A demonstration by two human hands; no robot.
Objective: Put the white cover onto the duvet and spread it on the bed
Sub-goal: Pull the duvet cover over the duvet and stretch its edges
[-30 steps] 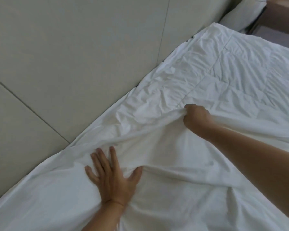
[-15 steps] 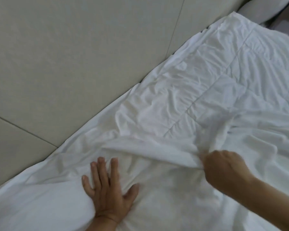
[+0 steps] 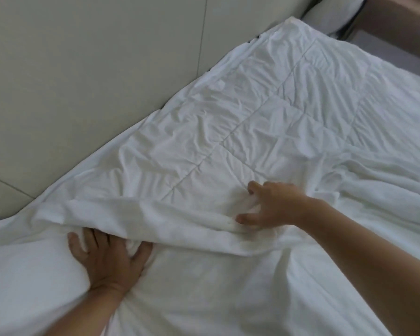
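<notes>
The quilted white duvet lies wrinkled across the bed, running up toward the far right. The smooth white cover lies over its near part, with a folded edge crossing the middle. My left hand presses flat on the cover at lower left, its fingertips hidden under that folded edge. My right hand pinches a rolled fold of the cover's edge between thumb and curled fingers, at the line where cover meets bare duvet.
A padded beige headboard rises along the left side of the bed. A white pillow and a brown bedside unit sit at the top right corner.
My right hand has drawn the cover's edge back toward me, baring more quilted duvet. The fold now lies over my left fingertips; that hand stays pressed in place.
</notes>
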